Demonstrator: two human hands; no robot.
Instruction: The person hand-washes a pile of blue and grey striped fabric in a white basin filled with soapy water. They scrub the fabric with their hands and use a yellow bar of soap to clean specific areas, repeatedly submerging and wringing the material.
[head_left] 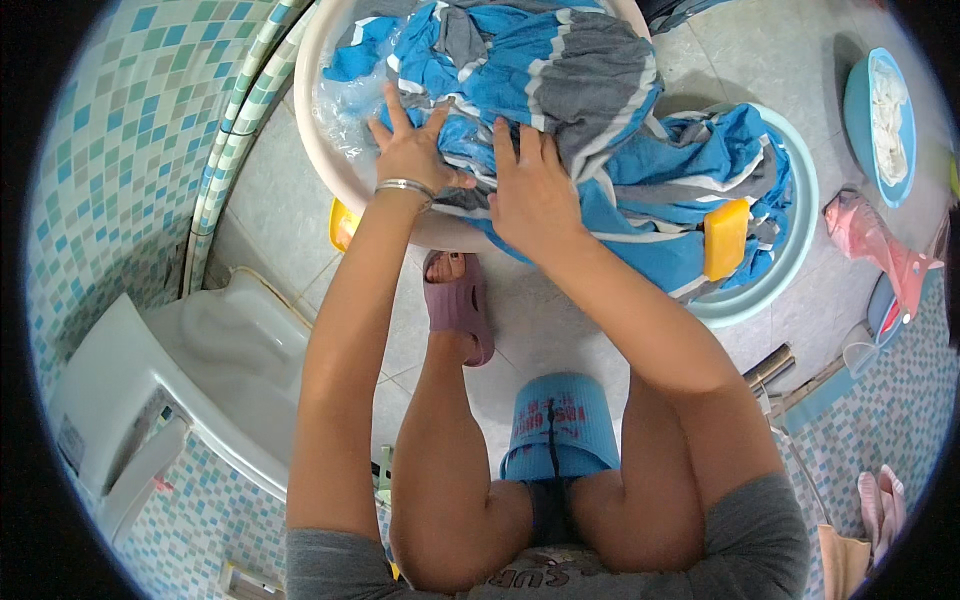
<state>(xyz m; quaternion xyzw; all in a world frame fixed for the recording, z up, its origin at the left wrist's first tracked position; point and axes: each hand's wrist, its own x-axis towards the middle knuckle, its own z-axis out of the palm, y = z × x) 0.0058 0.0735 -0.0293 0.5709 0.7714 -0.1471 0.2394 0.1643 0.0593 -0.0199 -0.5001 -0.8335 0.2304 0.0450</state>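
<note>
Over a pale tub (312,120), left hand (412,160) splayed, right hand (538,200) loosely open, both hands on striped cloth (500,70)

The tub (315,150) stands before the person. Cloth (600,80) lies in it and extends over its right side to the basin (806,195) adjoining on the right. Left hand (412,160) and right hand (537,200) rest side by side on the cloth, at the tub's near side. A block (726,240) lies on the cloth at the basin's near part. Farther right, apart from the basin, a bowl (856,120) contains laundry (887,125). Left of the tub's near rim is a dish (343,224), partly behind the left forearm. A slipper (462,315), foot inside, lies just below the tub; nearer the person, between the legs, is a bucket (595,425). A ceramic fixture (225,335) occupies the left side.
</note>
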